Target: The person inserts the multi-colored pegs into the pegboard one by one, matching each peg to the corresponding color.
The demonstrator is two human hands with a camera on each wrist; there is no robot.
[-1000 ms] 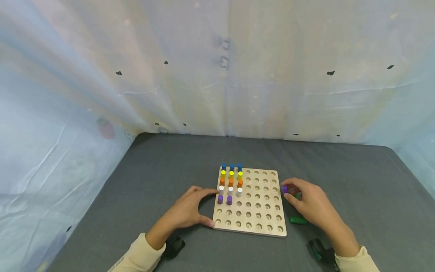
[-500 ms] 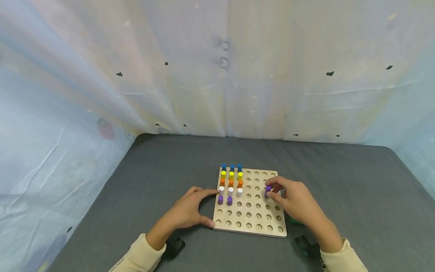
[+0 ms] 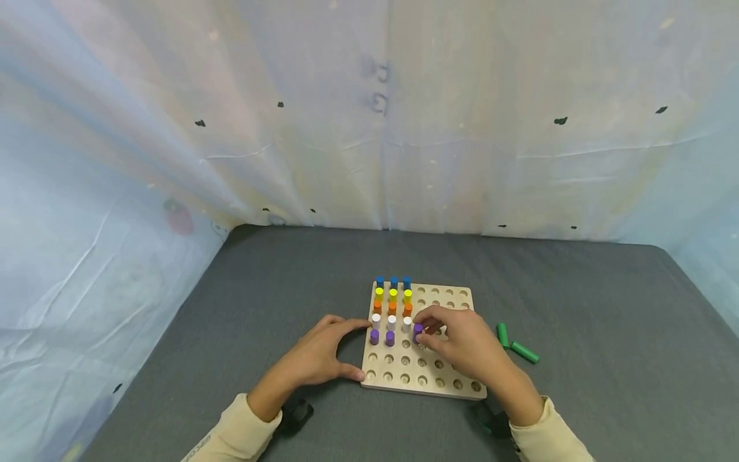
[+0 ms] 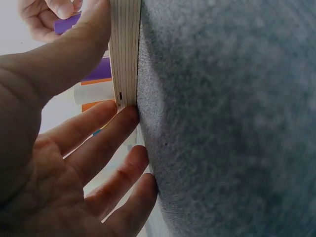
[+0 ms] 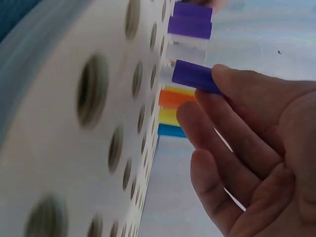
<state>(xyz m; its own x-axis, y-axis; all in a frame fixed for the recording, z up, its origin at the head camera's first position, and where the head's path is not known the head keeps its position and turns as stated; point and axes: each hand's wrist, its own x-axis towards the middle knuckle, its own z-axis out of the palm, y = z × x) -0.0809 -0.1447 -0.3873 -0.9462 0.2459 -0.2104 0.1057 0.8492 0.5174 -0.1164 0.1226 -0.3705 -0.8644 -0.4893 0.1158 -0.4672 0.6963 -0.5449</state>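
Observation:
A pale wooden pegboard (image 3: 427, 391) with rows of round holes lies on the table. My right hand (image 3: 469, 343) pinches a purple peg (image 3: 417, 331) between thumb and fingertips, over the board just right of two standing purple pegs (image 3: 382, 338). In the right wrist view the held peg (image 5: 193, 76) is off the board's surface, its end pointing at the holes. My left hand (image 3: 323, 354) rests at the board's left side with thumb and fingers spread; in the left wrist view its fingertips lie against the layered edge (image 4: 124, 59).
Blue (image 3: 394, 282), yellow (image 3: 393, 295), orange (image 3: 392, 309) and white pegs (image 3: 392, 323) stand in rows on the board's left side. Two green pegs (image 3: 524, 351) lie on the grey tablecloth (image 3: 606, 333) right of the board. A pale curtain (image 3: 462, 160) hangs behind the table.
My right hand has carried the purple peg leftward from beside the board's right edge to near the purple row, uncovering the green pegs. My left hand has stayed in place.

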